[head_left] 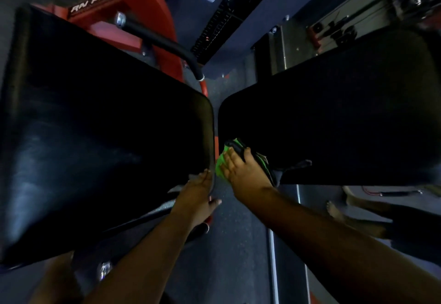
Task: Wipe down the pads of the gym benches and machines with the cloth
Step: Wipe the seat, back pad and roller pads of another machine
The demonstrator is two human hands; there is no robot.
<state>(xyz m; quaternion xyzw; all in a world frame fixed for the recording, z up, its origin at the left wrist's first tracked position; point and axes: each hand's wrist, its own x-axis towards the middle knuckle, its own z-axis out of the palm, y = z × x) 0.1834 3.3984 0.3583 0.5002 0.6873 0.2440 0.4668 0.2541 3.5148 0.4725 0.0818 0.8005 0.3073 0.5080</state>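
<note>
Right hand (241,168) laid flat, fingers straight and spread, pressing the green cloth (223,164) onto the near-left corner of the right pad (334,117). Cloth bunched under the palm, bright green showing left of the fingers, darker folds trailing off to the right of the wrist along the pad's near edge. Beyond the fingertips, a wide stretch of black pad surface running up and to the right.

Left hand (199,196) relaxed, fingers straight, touching the near-right edge of the left pad (100,136), thumb out toward the gap and holding nothing. Ring (207,227) visible just behind that hand.

Between the two hands, a narrow channel of dark floor (229,244) separating the rounded corners of the pads; pads near each other but not touching. Red frame (152,5) and a black padded handle (162,43) past the left pad, well beyond the left hand. Metal plate (284,50) and cable hardware beyond the right pad's far edge. A bare foot (334,209) on the floor to the right of the right forearm.
</note>
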